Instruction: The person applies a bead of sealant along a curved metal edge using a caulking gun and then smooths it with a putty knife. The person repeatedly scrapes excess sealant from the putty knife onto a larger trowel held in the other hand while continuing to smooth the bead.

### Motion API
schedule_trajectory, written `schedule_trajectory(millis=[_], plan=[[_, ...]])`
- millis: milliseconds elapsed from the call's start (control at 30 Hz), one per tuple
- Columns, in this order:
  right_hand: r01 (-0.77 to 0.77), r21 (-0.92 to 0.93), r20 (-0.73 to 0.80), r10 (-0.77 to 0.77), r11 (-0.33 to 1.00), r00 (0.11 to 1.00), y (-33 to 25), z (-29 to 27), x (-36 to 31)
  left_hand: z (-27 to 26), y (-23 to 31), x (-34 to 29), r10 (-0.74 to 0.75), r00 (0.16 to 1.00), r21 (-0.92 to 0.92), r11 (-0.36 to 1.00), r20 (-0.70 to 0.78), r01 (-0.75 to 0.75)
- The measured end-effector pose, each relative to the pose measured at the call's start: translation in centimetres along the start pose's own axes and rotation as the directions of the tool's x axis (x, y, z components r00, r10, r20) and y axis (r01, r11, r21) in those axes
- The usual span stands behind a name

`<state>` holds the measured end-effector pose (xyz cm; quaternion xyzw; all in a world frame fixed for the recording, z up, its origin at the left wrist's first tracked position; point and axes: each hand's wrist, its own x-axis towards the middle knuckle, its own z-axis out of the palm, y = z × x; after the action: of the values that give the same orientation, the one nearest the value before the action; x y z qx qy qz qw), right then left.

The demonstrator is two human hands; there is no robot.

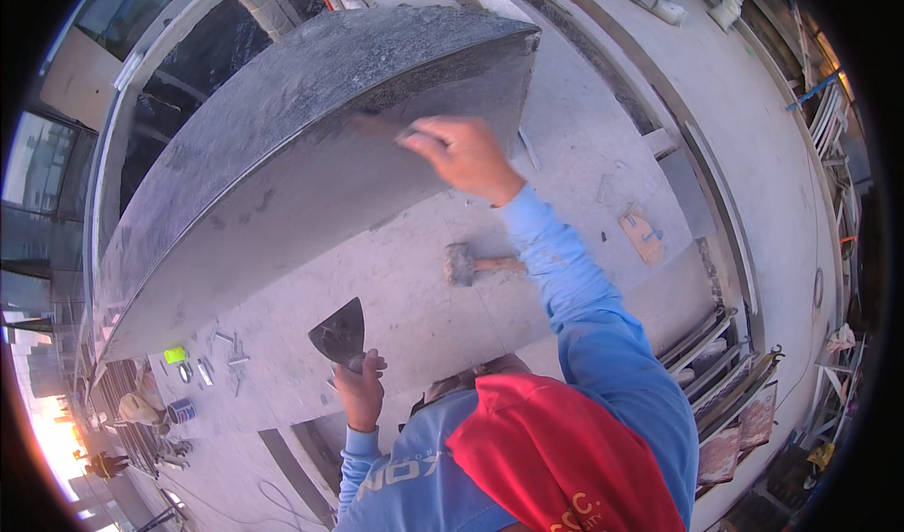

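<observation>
Visibly, the left hand [361,391] is wrapped around the handle of a broad-bladed scraper [341,332], whose dark, flared blade points up and away from the wearer, clear of the large grey panel. The right hand [468,158] is closed on what appears to be a small flat tool [379,128], blurred by motion and set close before the panel's upright face; whether its edge touches that face cannot be told.

The scraper is probably light, with a thin blade that may flex slightly at its wide edge; it is best taken by the handle, near the blade's neck. The smaller tool likely handles in the same way, favouring a pinch of thumb and fingers. The grey panel [311,188], curved along its upper edge, looks rigid and heavy, and its sharp rim could chip if knocked.

Farther out, a mallet [460,264] with a blocky head lies on the pale floor [414,292], its handle running toward the right sleeve. A small tan board [643,236] lies to the right; a yellow-green object [175,354] and a can [181,411] stand apart at far left.
</observation>
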<state>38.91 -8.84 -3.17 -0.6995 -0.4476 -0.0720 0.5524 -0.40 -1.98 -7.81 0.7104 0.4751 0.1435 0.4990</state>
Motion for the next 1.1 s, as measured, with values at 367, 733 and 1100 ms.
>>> schedule_trajectory(millis=[367, 733, 1100], plan=[[-0.412, 0.176, 0.103, 0.399, 0.894, 0.911, -0.8, -5.1, -8.0, -0.2, -1.0, 0.1, -0.076, 0.992, 0.038, 0.997, 0.099, 0.073], [-0.614, 0.265, 0.574, 0.390, 0.743, 0.720, -5.0, 8.9, -10.4, -8.7, 1.0, -1.1, -0.041, 0.999, -0.413, 0.910, -0.029, 0.026], [0.028, 0.325, 0.703, -0.262, 0.945, 0.661, -20.4, 20.3, -3.2, -28.0, -6.2, -2.6, 0.067, 0.989, -0.106, 0.993, 0.134, -0.053]])
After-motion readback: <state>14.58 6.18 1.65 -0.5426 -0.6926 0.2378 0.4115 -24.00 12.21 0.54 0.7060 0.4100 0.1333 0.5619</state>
